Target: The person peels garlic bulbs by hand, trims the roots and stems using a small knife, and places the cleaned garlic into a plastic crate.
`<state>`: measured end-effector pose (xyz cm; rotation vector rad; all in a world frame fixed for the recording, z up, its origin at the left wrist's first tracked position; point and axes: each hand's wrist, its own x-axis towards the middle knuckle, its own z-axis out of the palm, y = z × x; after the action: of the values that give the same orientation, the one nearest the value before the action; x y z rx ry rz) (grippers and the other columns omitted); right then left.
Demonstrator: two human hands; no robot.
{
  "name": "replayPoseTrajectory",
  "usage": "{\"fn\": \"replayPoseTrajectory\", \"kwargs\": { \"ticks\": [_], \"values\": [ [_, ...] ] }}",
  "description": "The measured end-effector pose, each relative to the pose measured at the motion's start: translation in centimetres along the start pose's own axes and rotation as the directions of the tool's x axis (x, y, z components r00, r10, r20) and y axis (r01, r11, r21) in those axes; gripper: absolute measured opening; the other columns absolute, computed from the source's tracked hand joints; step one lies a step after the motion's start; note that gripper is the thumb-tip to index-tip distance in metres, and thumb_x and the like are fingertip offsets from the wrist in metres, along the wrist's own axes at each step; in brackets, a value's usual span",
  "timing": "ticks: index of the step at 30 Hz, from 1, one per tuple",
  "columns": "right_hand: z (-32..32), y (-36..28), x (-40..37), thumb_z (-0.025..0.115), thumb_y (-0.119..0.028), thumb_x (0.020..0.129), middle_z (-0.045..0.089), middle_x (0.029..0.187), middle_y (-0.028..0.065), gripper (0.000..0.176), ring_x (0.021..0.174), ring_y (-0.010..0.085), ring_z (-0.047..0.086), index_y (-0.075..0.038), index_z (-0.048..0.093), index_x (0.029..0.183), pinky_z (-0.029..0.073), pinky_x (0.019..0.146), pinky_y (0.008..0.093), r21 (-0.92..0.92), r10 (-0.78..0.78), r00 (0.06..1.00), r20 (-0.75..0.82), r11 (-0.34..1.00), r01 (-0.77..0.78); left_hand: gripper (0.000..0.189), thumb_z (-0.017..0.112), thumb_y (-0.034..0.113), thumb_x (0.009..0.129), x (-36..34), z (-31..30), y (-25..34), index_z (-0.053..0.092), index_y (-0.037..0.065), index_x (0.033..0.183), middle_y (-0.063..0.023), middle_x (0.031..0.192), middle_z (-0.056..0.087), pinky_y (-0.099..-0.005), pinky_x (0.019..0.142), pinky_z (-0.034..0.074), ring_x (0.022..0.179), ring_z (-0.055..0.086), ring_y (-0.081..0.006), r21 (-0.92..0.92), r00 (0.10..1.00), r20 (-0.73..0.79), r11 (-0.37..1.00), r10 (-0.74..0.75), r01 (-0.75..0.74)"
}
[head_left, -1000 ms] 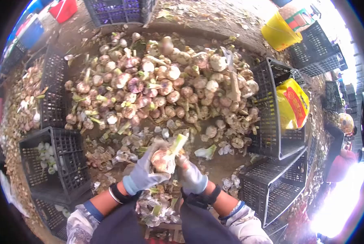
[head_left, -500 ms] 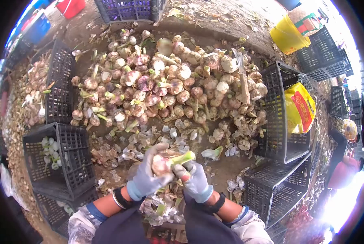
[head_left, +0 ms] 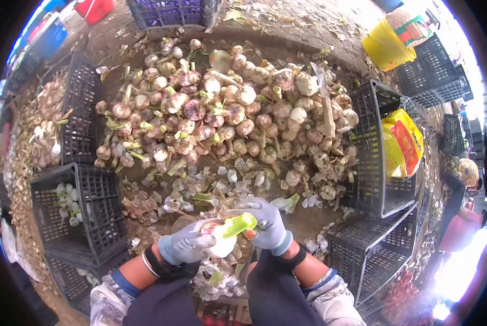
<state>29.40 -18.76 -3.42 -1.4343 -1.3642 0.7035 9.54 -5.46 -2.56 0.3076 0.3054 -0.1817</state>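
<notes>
"Where was the garlic bulb [head_left: 222, 245]?"

"Between the two gloved hands, low in the view, above loose papery skins [head_left: 215, 280] and in front of the person's knees. Its lower side showed white, and its thick green stem [head_left: 237, 224] slanted up to the right."

"And the fingers?"

"Those of the left hand [head_left: 188, 242] were wrapped round the bulb, gripping it from the left side. Those of the right hand [head_left: 268, 224] were bent in beside the stem; I couldn't tell how firmly they had closed, or on what."

"What lay beyond?"

"A broad heap of garlic [head_left: 200, 117], stems and roots on many bulbs. A knife [head_left: 326, 111] rested on its right part, its handle toward the person."

"Anything at the sides?"

"On the left, a black crate [head_left: 97, 217] lay tipped over with white bulbs [head_left: 68, 204] inside. On the right, a yellow bag [head_left: 402, 144] with a red panel sat in another crate [head_left: 366, 157]. Past that, near the edge, was another person [head_left: 461, 217]. A yellow bucket [head_left: 387, 46] stood farther off."
</notes>
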Motion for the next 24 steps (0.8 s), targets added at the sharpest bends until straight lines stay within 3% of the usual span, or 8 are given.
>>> {"fn": "replayPoseTrajectory", "kwargs": {
  "ticks": [3, 6, 11, 13, 15, 19, 20, 24],
  "values": [
    [0.8, 0.4, -0.5, 0.067, 0.000, 0.071, 0.069, 0.109, 0.0103, 0.056, 0.101, 0.0292, 0.065, -0.012, 0.066, 0.126, 0.051, 0.088, 0.0393, 0.181, 0.142, 0.988, -0.056, 0.975, -0.129, 0.072, 0.071, 0.025, 0.089, -0.2, -0.4, -0.2, 0.036, 0.001, 0.147, -0.0135, 0.128, 0.060, -0.0367, 0.091, 0.055, 0.115, 0.063, -0.0246, -0.022, 0.998, 0.047, 0.999, -0.049, 0.050],
    [-0.2, -1.0, -0.4, 0.073, -0.007, 0.081, 0.066, 0.110, 0.0114, 0.048, 0.096, 0.0199, 0.065, -0.006, 0.061, 0.128, 0.054, 0.081, 0.0299, 0.214, 0.431, 0.850, -0.302, 0.900, -0.380, 0.082, 0.073, 0.020, 0.088, 0.8, 0.3, -0.4, 0.025, 0.007, 0.154, -0.0159, 0.136, 0.054, -0.0385, 0.090, 0.056, 0.120, 0.060, -0.0271, -0.042, 0.954, -0.148, 0.962, 0.260, -0.268],
    [0.6, -4.1, 0.0, 0.071, -0.022, 0.091, 0.069, 0.105, 0.0089, 0.029, 0.096, 0.0202, 0.065, -0.005, 0.066, 0.114, 0.049, 0.088, 0.0341, 0.297, 0.379, 0.920, -0.094, 0.893, -0.338, 0.085, 0.066, 0.007, 0.092, 1.1, 0.3, -1.9, 0.011, 0.004, 0.157, -0.0123, 0.132, 0.054, -0.0315, 0.088, 0.053, 0.108, 0.061, -0.0171, 0.592, 0.907, -0.188, 0.780, 0.377, -0.202],
    [0.1, -3.2, -0.1, 0.070, -0.020, 0.092, 0.070, 0.105, 0.0095, 0.025, 0.096, 0.0212, 0.066, -0.004, 0.068, 0.112, 0.049, 0.089, 0.0339, 0.553, 0.359, 0.933, 0.039, 0.770, -0.319, 0.068, 0.060, 0.011, 0.097, 1.1, -0.6, -1.6, 0.023, -0.001, 0.152, -0.0100, 0.129, 0.056, -0.0289, 0.091, 0.050, 0.107, 0.059, -0.0132, 0.019, 0.958, -0.234, 0.985, 0.169, -0.169],
    [-1.2, -3.2, 0.6, 0.069, -0.022, 0.093, 0.072, 0.102, 0.0075, 0.024, 0.097, 0.0196, 0.066, -0.004, 0.071, 0.108, 0.049, 0.090, 0.0327, 0.560, 0.237, 0.947, 0.216, 0.764, -0.319, 0.056, 0.060, 0.011, 0.096, 0.2, -0.3, 0.3, 0.036, 0.001, 0.147, -0.0092, 0.134, 0.057, -0.0356, 0.106, 0.045, 0.124, 0.056, -0.0198, 0.053, 0.969, -0.245, 0.997, -0.033, 0.047],
    [-1.2, -2.3, 0.4, 0.068, -0.018, 0.093, 0.071, 0.101, 0.0076, 0.020, 0.095, 0.0166, 0.065, -0.002, 0.072, 0.105, 0.050, 0.087, 0.0311, 0.502, 0.323, 0.919, 0.227, 0.770, -0.394, 0.035, 0.055, 0.026, 0.102, 0.6, 0.2, -0.8, 0.061, 0.002, 0.126, -0.0058, 0.112, 0.062, -0.0311, 0.089, 0.049, 0.100, 0.060, -0.0168, 0.773, 0.854, -0.185, 0.608, 0.486, -0.179],
    [-0.7, -2.0, -0.2, 0.066, -0.014, 0.094, 0.071, 0.100, 0.0071, 0.018, 0.094, 0.0131, 0.064, -0.001, 0.071, 0.105, 0.051, 0.084, 0.0290, 0.602, 0.468, 0.862, 0.195, 0.637, -0.482, 0.032, 0.054, 0.031, 0.102, 1.2, 1.3, -0.4, 0.068, 0.003, 0.110, -0.0056, 0.102, 0.061, -0.0308, 0.079, 0.048, 0.088, 0.058, -0.0170, 0.932, 0.698, -0.025, 0.270, 0.716, -0.244],
    [-1.9, -1.3, -0.6, 0.068, -0.018, 0.095, 0.072, 0.101, 0.0048, 0.025, 0.084, 0.0070, 0.063, 0.001, 0.069, 0.111, 0.051, 0.073, 0.0228, 0.785, 0.683, 0.729, 0.034, 0.434, -0.443, 0.017, 0.061, 0.015, 0.086, 0.0, 1.4, 0.7, 0.067, 0.009, 0.101, -0.0079, 0.091, 0.062, -0.0393, 0.081, 0.050, 0.090, 0.061, -0.0278, 0.866, 0.669, 0.495, -0.256, 0.554, -0.429]
  ]
}}
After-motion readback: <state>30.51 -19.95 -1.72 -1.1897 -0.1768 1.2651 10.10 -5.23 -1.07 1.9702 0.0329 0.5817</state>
